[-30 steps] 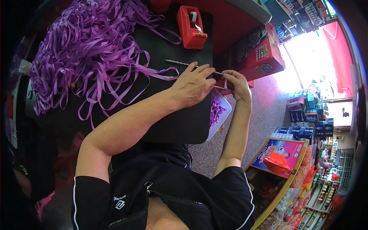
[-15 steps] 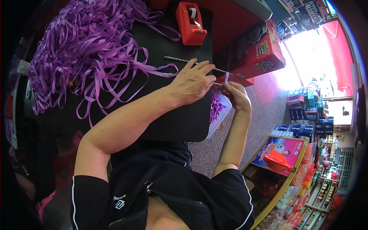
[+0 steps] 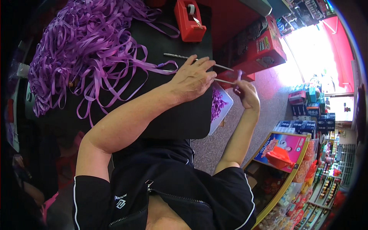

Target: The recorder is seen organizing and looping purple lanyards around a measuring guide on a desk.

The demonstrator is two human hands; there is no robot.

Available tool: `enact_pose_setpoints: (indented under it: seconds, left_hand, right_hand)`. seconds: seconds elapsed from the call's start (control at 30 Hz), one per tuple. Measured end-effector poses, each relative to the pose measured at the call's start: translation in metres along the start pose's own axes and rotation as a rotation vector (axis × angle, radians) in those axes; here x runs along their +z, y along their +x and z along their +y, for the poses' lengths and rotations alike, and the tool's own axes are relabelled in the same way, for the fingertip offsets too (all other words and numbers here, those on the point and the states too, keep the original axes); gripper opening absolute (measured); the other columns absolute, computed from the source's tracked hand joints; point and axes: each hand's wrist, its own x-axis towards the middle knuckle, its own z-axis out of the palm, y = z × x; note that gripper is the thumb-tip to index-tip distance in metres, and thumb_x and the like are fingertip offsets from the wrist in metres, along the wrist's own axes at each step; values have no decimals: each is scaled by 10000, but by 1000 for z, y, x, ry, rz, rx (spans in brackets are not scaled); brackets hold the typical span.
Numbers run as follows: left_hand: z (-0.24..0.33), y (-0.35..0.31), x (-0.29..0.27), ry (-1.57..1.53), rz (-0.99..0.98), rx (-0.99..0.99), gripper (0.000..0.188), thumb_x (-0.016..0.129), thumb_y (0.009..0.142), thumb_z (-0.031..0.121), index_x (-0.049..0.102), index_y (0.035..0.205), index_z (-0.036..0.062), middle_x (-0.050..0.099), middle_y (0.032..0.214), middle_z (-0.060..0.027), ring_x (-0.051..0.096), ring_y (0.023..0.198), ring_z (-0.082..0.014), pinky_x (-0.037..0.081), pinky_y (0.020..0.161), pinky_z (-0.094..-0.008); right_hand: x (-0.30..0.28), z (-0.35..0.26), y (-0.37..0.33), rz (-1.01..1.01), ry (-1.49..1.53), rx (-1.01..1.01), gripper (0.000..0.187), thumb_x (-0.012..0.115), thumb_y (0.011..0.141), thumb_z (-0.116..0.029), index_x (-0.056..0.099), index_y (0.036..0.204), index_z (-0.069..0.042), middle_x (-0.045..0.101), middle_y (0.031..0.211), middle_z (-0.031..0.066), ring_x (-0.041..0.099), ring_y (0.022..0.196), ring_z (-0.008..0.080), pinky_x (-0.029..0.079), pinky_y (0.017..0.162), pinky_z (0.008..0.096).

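Note:
My left hand (image 3: pixel 193 78) lies palm down at the right edge of the black tabletop (image 3: pixel 168 119), its fingers closed over two thin metal rods (image 3: pixel 225 81). The upper rod has a twisted grip end behind the hand; both tips stick out past the table edge, slightly apart. Just off these tips, my right hand (image 3: pixel 247 93) pinches a short purple ribbon (image 3: pixel 239 74), blurred by motion. A big tangled heap of purple ribbons (image 3: pixel 88 50) covers the left of the table, with loose loops reaching toward my left wrist.
A red tape dispenser (image 3: pixel 190 23) stands at the table's far edge. Below its right edge sits a whitish tray (image 3: pixel 226 109) holding purple ribbon pieces (image 3: pixel 217 103). A red carton (image 3: pixel 257 48) is beyond, and a display case (image 3: pixel 281 153) with packaged goods stands at right.
My right hand has moved right, away from the rods. The purple ribbon, earlier around the rod tips, is now off them in my fingers. My left hand has stayed in place.

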Motion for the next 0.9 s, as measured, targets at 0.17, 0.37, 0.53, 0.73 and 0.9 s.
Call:
enact_pose_setpoints:
  seconds: [0.17, 0.37, 0.53, 0.73, 0.9]
  left_hand:
    - [-4, -5, -4, 47, -13, -48, 377, 595, 874, 169, 535, 1241, 107, 482, 1324, -128, 416, 1287, -300, 292, 1067, -493]
    - [17, 3, -16, 6, 106, 252, 381, 628, 834, 139, 563, 1206, 87, 452, 1355, -148, 392, 1302, -331, 302, 1059, -497]
    - [76, -28, -10, -77, -49, 747, 237, 560, 787, 141, 631, 983, 27, 599, 1083, -136, 580, 989, -259, 429, 933, -426]
    - [138, -124, 17, 12, -498, 770, 139, 566, 773, 219, 636, 823, 110, 609, 853, -28, 595, 867, -182, 394, 872, -391]
    - [83, -213, 47, -277, -534, 181, 243, 549, 837, 219, 617, 1038, 99, 588, 1037, -105, 544, 1014, -277, 385, 902, -424]
  right_hand:
    - [11, 24, 8, 290, -266, 47, 341, 633, 863, -343, 679, 979, -25, 681, 968, 73, 624, 922, 134, 454, 767, 276]
    - [-6, 179, 38, 585, -1110, -108, 705, 611, 829, -523, 528, 1218, 59, 579, 1154, 292, 533, 1112, 432, 422, 936, 491]
    - [-23, 234, -18, 285, -611, -89, 558, 624, 880, -352, 523, 1248, 55, 596, 1172, 231, 572, 1076, 318, 435, 946, 374]
    - [4, 169, -113, 621, -63, 31, 325, 642, 890, -197, 621, 1134, 17, 655, 1021, 71, 595, 941, 143, 441, 781, 258]
    - [6, 122, -127, 654, -64, -72, 344, 615, 892, -268, 618, 1162, -55, 649, 1078, 62, 586, 1010, 167, 416, 775, 279]
